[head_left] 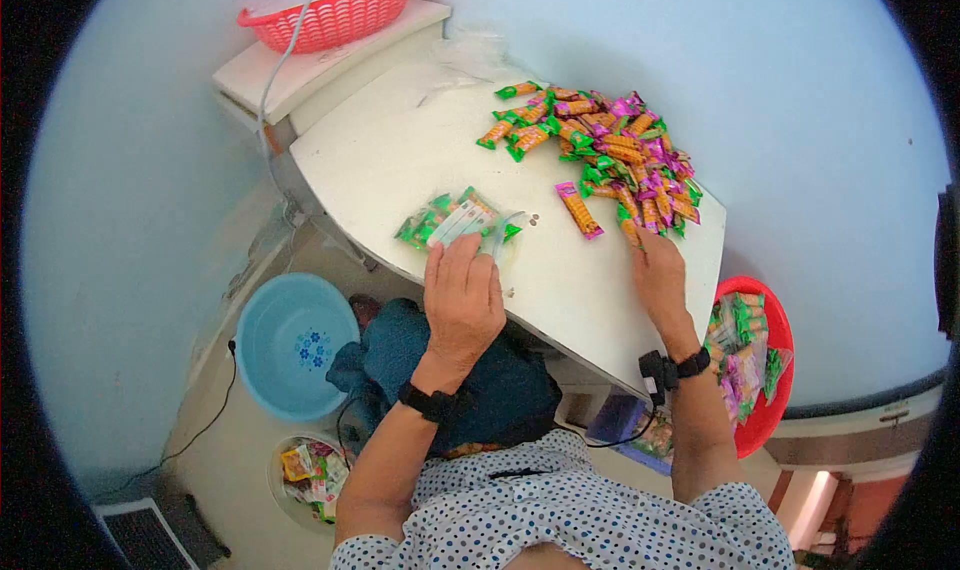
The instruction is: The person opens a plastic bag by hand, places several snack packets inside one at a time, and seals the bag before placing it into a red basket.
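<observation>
At the table's front edge, my left hand (463, 292) has its fingers closed on the near edge of a clear plastic bag (450, 220). Green-wrapped packets and a white label show through the bag, which lies on the white table. My right hand (660, 273) is at the near side of a heap of small snack packets (605, 135) in green, orange and purple wrappers. Its fingertips pinch one green-and-orange snack packet (629, 227). A single purple-ended packet (579, 211) lies apart, between the heap and the bag.
A red basket (340, 18) stands on a raised shelf at the back left. Right of the table, a red tub (783, 370) holds filled bags. On the floor are a blue basin (262, 370) and a pale bucket (278, 485) of wrappers. A cable (264, 110) hangs at the left.
</observation>
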The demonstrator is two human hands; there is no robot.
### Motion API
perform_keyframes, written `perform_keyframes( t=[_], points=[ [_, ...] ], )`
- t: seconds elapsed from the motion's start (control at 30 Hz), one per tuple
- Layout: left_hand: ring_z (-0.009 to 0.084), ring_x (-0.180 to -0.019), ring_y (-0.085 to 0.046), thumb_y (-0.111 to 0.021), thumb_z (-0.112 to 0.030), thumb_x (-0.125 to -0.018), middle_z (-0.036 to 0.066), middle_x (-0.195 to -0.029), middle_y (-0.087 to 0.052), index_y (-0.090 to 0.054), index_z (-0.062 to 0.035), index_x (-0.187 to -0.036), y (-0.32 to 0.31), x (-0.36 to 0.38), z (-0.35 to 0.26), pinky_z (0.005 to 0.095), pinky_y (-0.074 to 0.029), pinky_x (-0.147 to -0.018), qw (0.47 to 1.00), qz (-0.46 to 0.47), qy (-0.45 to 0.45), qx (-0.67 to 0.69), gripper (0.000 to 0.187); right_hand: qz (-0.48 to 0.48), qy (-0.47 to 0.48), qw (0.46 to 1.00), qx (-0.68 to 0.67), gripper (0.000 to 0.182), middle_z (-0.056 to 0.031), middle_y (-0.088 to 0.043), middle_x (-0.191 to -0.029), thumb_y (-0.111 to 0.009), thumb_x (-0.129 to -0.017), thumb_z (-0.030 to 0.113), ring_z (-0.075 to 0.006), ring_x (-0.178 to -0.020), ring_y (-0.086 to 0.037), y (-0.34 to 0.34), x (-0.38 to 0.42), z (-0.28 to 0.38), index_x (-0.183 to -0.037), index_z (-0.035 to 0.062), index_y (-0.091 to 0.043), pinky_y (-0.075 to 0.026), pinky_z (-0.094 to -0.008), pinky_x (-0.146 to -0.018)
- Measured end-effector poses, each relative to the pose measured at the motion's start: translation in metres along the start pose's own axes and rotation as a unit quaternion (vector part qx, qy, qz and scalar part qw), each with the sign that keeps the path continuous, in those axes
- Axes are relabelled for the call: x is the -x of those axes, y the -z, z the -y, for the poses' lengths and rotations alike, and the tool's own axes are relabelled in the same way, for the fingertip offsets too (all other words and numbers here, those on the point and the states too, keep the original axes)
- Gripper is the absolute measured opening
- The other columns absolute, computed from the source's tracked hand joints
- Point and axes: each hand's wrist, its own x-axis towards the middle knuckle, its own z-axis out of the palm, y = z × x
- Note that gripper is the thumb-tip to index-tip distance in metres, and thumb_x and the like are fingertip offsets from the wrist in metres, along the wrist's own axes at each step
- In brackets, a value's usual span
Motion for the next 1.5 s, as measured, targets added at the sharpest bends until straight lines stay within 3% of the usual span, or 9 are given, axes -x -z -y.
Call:
perform_keyframes(
  t=[0.03, 0.07, 0.2, 0.43, 0.77, 1.07, 1.27, 1.37, 1.5],
  points=[
    [0.0356, -0.113, -0.059, -0.063, -0.003, -0.084, 0.018, -0.12, -0.062, -0.059, -0.0028, -0.1, 0.0, 0.001, 0.001, 0.054, -0.041, -0.106, 1.0, 0.0, 0.002, 0.001, 0.016, -0.016, -0.005, 1.0, -0.019, 0.024, -0.0178, -0.07, -0.098, -0.066, -0.089, 0.01, -0.0405, -0.089, -0.065, -0.001, 0.001, 0.001, -0.112, 0.0044, -0.068, -0.053, -0.0458, -0.081],
    [0.0354, -0.113, -0.059, -0.063, -0.004, -0.084, 0.018, -0.12, -0.062, -0.059, -0.0028, -0.1, 0.0, 0.001, 0.002, 0.0539, -0.04, -0.106, 1.0, -0.001, 0.004, 0.003, 0.016, -0.071, 0.017, 0.996, -0.048, 0.019, -0.0131, -0.072, -0.087, -0.065, -0.093, 0.014, -0.0312, -0.075, -0.068, 0.004, 0.004, 0.002, -0.107, 0.0016, -0.07, -0.054, -0.0387, -0.067],
    [0.0347, -0.114, -0.059, -0.064, -0.005, -0.085, 0.018, -0.12, -0.063, -0.059, -0.0028, -0.1, 0.0, 0.0, 0.0, 0.0529, -0.041, -0.106, 1.0, -0.001, 0.011, 0.008, 0.016, 0.142, -0.182, 0.881, -0.414, 0.024, -0.0024, -0.068, -0.079, -0.069, -0.093, 0.017, -0.006, -0.062, -0.06, 0.038, 0.005, 0.037, -0.109, -0.0017, -0.071, -0.046, -0.0208, -0.052],
    [0.0355, -0.112, -0.06, -0.064, -0.005, -0.084, 0.018, -0.12, -0.063, -0.059, -0.0025, -0.099, 0.002, -0.001, 0.001, 0.0519, -0.042, -0.105, 1.0, -0.007, 0.017, 0.011, 0.016, 0.297, -0.223, 0.775, -0.511, 0.024, -0.0021, -0.067, -0.077, -0.07, -0.092, 0.016, -0.0057, -0.057, -0.056, 0.013, 0.0, 0.09, -0.109, -0.0016, -0.072, -0.043, -0.0208, -0.049],
    [0.0355, -0.114, -0.059, -0.063, -0.006, -0.086, 0.018, -0.122, -0.061, -0.058, -0.002, -0.101, 0.001, -0.004, 0.001, 0.0514, -0.042, -0.104, 0.999, -0.013, 0.013, 0.037, 0.017, 0.321, -0.238, 0.701, -0.59, 0.022, -0.0002, -0.062, -0.071, -0.062, -0.096, 0.012, -0.0055, -0.054, -0.052, -0.031, -0.021, 0.126, -0.112, -0.0012, -0.07, -0.039, -0.0216, -0.044],
    [0.0411, -0.122, -0.056, -0.06, -0.005, -0.088, 0.021, -0.125, -0.06, -0.056, -0.0014, -0.099, 0.0, -0.005, 0.002, 0.0553, -0.039, -0.107, 0.998, 0.001, -0.004, 0.055, 0.012, 0.333, -0.186, 0.737, -0.559, 0.018, 0.002, -0.056, -0.062, -0.066, -0.096, 0.018, -0.0044, -0.046, -0.045, -0.056, -0.032, 0.137, -0.09, 0.0019, -0.068, -0.032, -0.0228, -0.039],
    [0.0424, -0.125, -0.054, -0.056, -0.007, -0.09, 0.022, -0.127, -0.059, -0.055, -0.0016, -0.099, 0.002, -0.009, 0.009, 0.0575, -0.035, -0.109, 0.998, 0.034, -0.024, 0.048, 0.01, 0.256, -0.231, 0.681, -0.646, 0.017, 0.0006, -0.063, -0.071, -0.067, -0.094, 0.016, -0.0037, -0.056, -0.051, -0.056, -0.029, 0.159, -0.087, 0.001, -0.07, -0.039, -0.023, -0.046],
    [0.0422, -0.125, -0.054, -0.056, -0.007, -0.091, 0.022, -0.127, -0.059, -0.054, -0.0019, -0.099, 0.0, -0.014, 0.012, 0.0578, -0.034, -0.111, 0.997, 0.051, -0.039, 0.053, 0.01, 0.269, -0.169, 0.769, -0.554, 0.012, 0.0001, -0.065, -0.074, -0.067, -0.091, 0.012, -0.005, -0.062, -0.054, -0.062, -0.03, 0.152, -0.089, 0.0008, -0.071, -0.042, -0.024, -0.051],
    [0.0413, -0.124, -0.054, -0.056, -0.007, -0.091, 0.021, -0.126, -0.06, -0.054, -0.0021, -0.098, -0.003, -0.013, 0.014, 0.0575, -0.034, -0.111, 0.996, 0.063, -0.042, 0.043, 0.009, 0.314, -0.175, 0.75, -0.556, 0.013, -0.0005, -0.065, -0.071, -0.065, -0.09, 0.011, -0.0062, -0.061, -0.053, -0.067, -0.029, 0.146, -0.09, -0.0001, -0.072, -0.043, -0.0265, -0.051]
  ],
)
